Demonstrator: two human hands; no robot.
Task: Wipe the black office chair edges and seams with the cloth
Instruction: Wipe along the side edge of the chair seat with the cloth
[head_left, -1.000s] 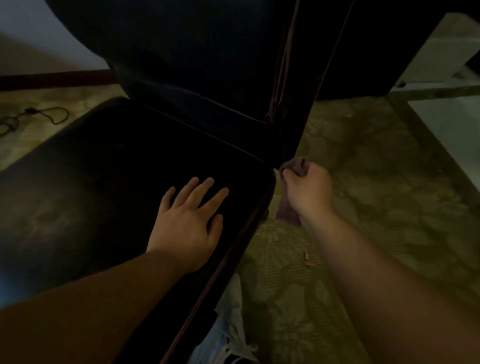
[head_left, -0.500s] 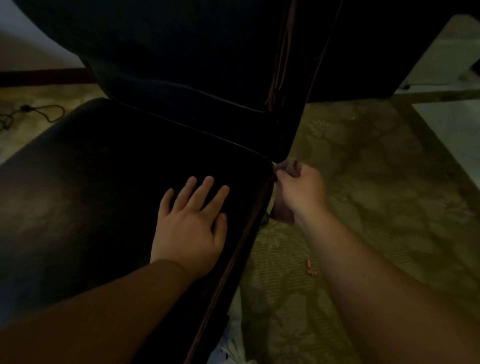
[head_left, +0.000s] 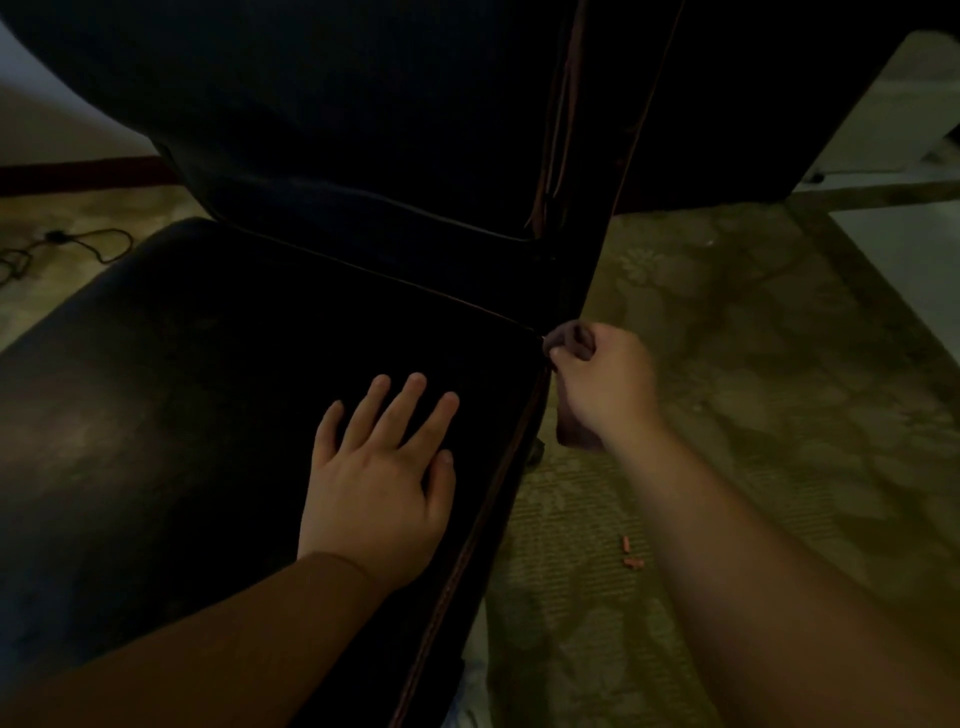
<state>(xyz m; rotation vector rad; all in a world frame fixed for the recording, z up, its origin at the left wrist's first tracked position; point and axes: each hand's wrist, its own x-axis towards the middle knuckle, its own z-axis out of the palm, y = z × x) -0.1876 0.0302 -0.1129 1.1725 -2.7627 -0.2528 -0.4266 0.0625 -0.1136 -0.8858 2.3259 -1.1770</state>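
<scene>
The black office chair fills the left and top of the view, its seat (head_left: 171, 415) below and its backrest (head_left: 363, 130) rising behind. My left hand (head_left: 379, 483) lies flat on the seat near its right side, fingers straight and spread. My right hand (head_left: 602, 387) grips a dark cloth (head_left: 574, 338) and holds it against the seat's rear right corner, where the piped side seam (head_left: 493, 493) meets the backrest. A fold of the cloth hangs below the hand.
A patterned carpet (head_left: 753, 415) covers the floor to the right, with small orange bits (head_left: 629, 553) on it. A black cable (head_left: 62, 247) lies on the floor at far left. A pale piece of furniture (head_left: 904, 114) stands at upper right.
My right hand with the cloth has moved left, closing onto the seat's rear right corner. My left hand has stayed flat on the seat.
</scene>
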